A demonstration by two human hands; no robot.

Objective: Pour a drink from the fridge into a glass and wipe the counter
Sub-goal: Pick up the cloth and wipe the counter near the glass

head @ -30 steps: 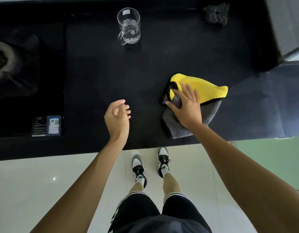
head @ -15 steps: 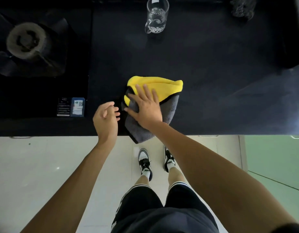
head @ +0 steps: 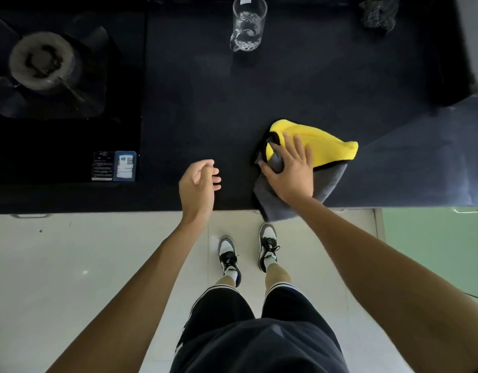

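The right hand (head: 289,173) lies flat on a folded microfibre cloth (head: 333,148), with the fingers straight and a little spread, pressing it down on the black counter (head: 205,103). The thumb lies at the left side of the cloth, beside a small grey fold. The cloth is yellow on its far part and grey on its near part, with a thin black border between the two. It is at the front of the counter, to the right of the middle, and its near grey corner hangs a little over the front edge.

The left hand (head: 198,181) is over the front edge of the counter, to the left of the cloth and apart from it. Its fingers are loosely curled and it holds nothing.

A clear glass mug (head: 249,22) with a handle stands upright at the back of the counter, well apart from the cloth. I cannot tell how much liquid is inside it.

A gas burner (head: 41,60) is set in the hob on the left, and two labels (head: 114,166) are near the front corner of the hob. A dark scouring pad (head: 379,13) lies at the back right. Below the counter are the pale floor (head: 71,265) and the person's sneakers (head: 228,254).
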